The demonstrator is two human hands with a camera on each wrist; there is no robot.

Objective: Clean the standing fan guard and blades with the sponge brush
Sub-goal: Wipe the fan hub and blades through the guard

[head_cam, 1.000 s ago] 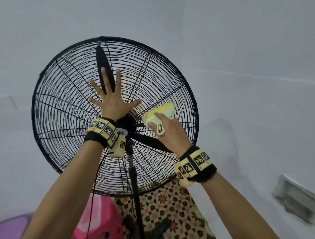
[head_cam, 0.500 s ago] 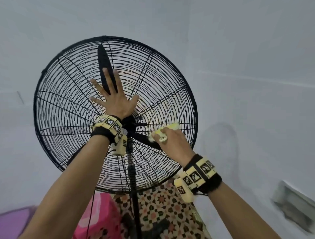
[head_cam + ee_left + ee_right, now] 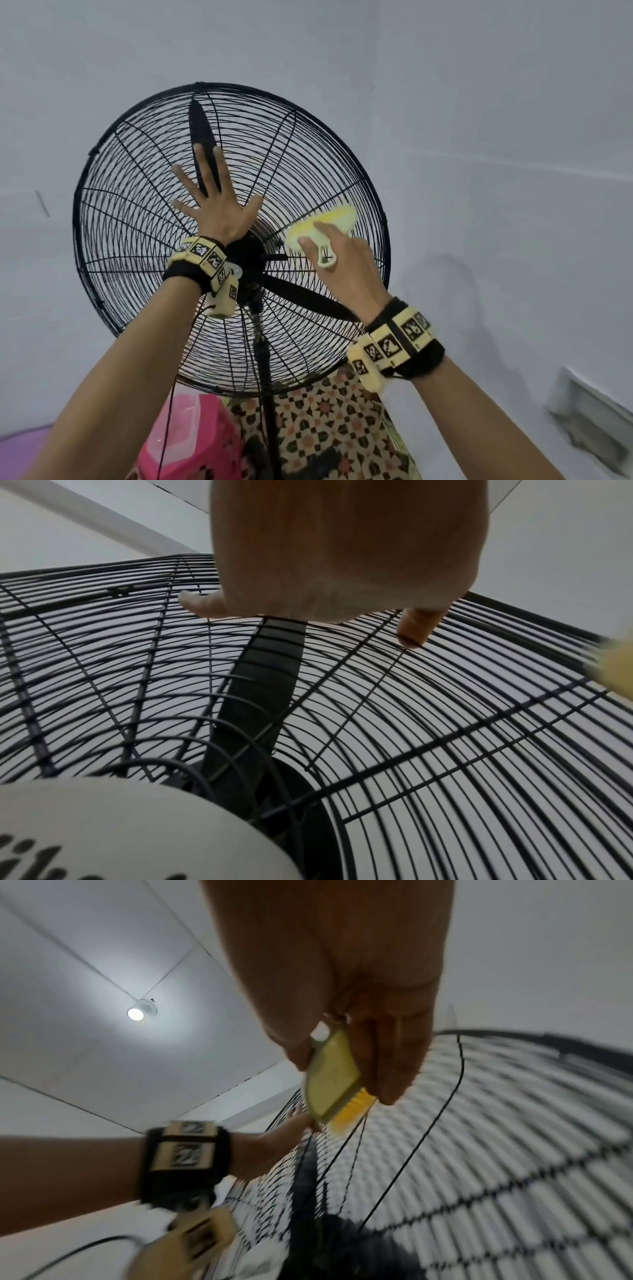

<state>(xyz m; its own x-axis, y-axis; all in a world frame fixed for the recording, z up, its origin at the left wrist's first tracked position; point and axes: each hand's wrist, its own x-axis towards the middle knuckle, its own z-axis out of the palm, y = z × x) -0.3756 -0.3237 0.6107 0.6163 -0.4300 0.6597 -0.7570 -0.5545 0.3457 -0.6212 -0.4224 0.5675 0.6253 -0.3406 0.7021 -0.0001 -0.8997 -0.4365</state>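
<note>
Right now I have my left hand (image 3: pixel 215 209) flat against the black wire fan guard (image 3: pixel 137 212), fingers straight and spread wide, palm just above the hub at about twelve o'clock from the centre. From the left wrist view the fingertips (image 3: pixel 413 631) touch the wires, with one dark blade (image 3: pixel 260 685) running directly under the palm behind the mesh. My right hand (image 3: pixel 346 260) grips the yellow sponge brush (image 3: pixel 325 226), thumb and fingers curled round its pale handle, index finger laid along its back. The brush sits against the guard at roughly two o'clock from the hub, near the centre rather than the rim. In the right wrist view the yellow bristles (image 3: pixel 349 1110) point toward the wires; the blur keeps me from telling whether they touch. A second blade (image 3: pixel 301 298) points toward four o'clock. The fan pole (image 3: pixel 267 377) drops to six o'clock, a pink container (image 3: pixel 185 442) at seven o'clock beside patterned cloth (image 3: pixel 335 428).
</note>
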